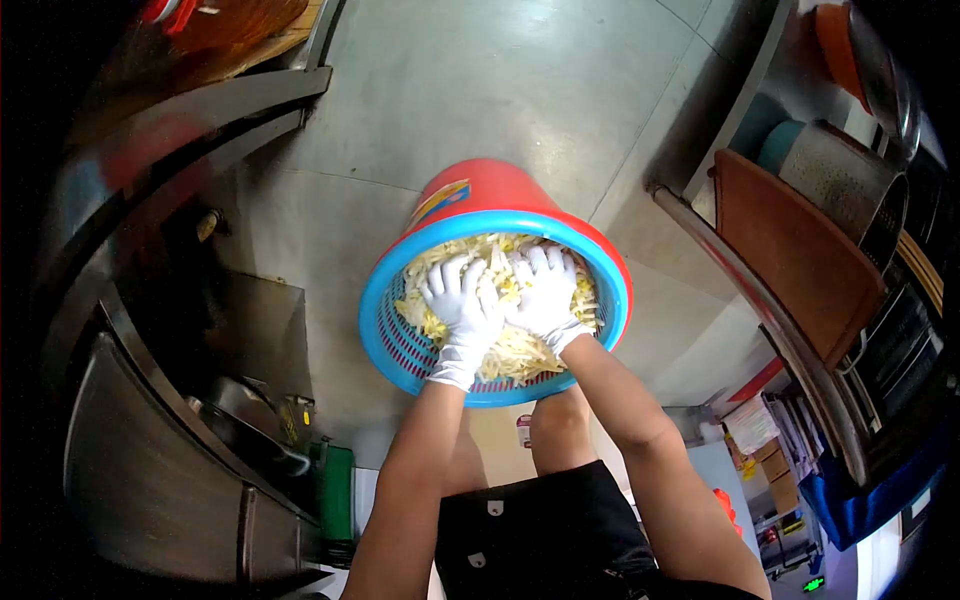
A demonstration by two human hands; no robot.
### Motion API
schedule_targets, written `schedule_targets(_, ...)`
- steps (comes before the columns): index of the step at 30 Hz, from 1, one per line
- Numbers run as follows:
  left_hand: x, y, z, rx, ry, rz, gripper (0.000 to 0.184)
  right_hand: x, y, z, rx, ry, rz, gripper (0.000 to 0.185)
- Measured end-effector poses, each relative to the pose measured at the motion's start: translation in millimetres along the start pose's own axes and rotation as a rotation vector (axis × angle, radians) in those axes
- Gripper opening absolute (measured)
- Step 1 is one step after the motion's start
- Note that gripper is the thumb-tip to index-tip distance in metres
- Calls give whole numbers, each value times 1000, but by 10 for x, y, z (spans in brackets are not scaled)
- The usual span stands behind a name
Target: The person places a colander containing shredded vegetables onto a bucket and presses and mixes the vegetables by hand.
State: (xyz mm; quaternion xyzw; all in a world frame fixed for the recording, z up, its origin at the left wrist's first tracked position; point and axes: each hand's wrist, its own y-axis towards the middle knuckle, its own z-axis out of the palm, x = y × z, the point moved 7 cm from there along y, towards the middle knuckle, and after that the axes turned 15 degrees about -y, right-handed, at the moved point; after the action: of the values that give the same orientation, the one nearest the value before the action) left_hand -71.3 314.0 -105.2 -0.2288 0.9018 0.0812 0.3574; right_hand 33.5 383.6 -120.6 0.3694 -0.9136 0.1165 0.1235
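Note:
Both my hands wear white gloves and press on a heap of pale yellow-white shredded cabbage (515, 362). The cabbage lies in a blue slotted plastic basket (377, 335), which sits inside a red bucket (490, 185) with a label on its side. My left hand (465, 305) lies on the left part of the heap, fingers spread. Close beside it, my right hand (545, 290) rests on the right part, its fingers stretched out and slightly bent. Some fingertips are partly sunk among the strips. The cabbage under both palms is hidden.
The bucket is on a grey tiled floor (480, 90). Steel counters (160, 430) line the left side. At right, a metal rack (765, 320) holds a brown tray (790, 250) and a perforated metal container (835, 170). A green box (337, 490) stands at lower left.

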Motion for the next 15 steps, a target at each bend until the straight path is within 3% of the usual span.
schedule_targets(15, 9, -35, -14, -82, 0, -30, 26, 30, -10, 13, -47, -60, -7, 50)
